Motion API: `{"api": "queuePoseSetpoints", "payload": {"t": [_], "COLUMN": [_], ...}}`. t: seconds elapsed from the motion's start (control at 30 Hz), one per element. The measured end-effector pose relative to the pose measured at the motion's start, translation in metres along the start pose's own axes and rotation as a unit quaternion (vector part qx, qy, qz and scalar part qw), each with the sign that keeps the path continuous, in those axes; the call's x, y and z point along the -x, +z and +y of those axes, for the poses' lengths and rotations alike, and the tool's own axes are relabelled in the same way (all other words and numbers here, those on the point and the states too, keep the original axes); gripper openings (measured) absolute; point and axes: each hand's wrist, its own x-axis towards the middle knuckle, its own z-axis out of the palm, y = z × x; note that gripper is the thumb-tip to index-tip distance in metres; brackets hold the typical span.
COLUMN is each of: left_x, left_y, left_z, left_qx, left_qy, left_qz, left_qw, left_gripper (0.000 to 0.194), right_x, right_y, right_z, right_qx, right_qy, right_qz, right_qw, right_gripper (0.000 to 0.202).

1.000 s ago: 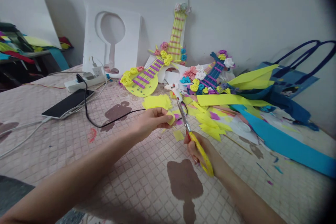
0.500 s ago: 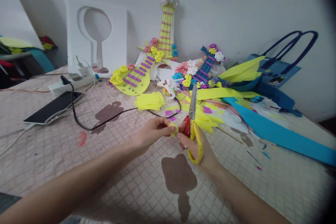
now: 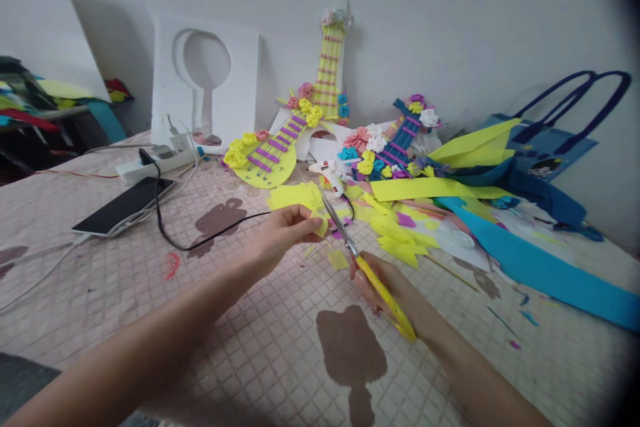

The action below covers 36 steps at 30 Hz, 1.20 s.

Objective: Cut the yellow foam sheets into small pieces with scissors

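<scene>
Between the fingertips of my left hand is a small piece of yellow paper. My right hand is wrapped round yellow-handled scissors, whose blades point up and left, beside the held paper. Just behind my left hand lies a stack of yellow paper. A small yellow square rests on the tablecloth between my hands. Past the scissors' tip sits a white glue gun.
Decorated paper instruments and a white foam board stand at the back. A phone and power strip lie left. Right are yellow scraps, a blue strip and a blue bag.
The scissors have tilted from upright to pointing up-left. My hands have moved apart, the left toward the yellow stack. A small yellow square now lies between them. The view has shifted slightly.
</scene>
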Motion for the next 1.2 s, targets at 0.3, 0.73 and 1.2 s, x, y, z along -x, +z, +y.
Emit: {"api": "queuePoseSetpoints", "payload": {"t": [0.3, 0.73, 1.2], "left_x": [-0.002, -0.002, 0.001], "left_y": [-0.005, -0.006, -0.001], "left_z": [0.001, 0.002, 0.004], "left_qx": [0.011, -0.007, 0.026], "left_qy": [0.012, 0.026, 0.003], "left_qz": [-0.017, -0.031, -0.009], "left_qw": [1.000, 0.999, 1.000], "left_gripper": [0.021, 0.021, 0.023], "right_x": [-0.001, -0.001, -0.005], "right_y": [-0.003, -0.003, 0.004], "right_z": [-0.002, 0.002, 0.006], "right_qx": [0.070, 0.065, -0.067], "right_qy": [-0.008, -0.009, 0.037], "right_qz": [-0.001, 0.004, 0.025], "right_qw": [0.998, 0.998, 0.997], "right_gripper": [0.024, 0.022, 0.029]}}
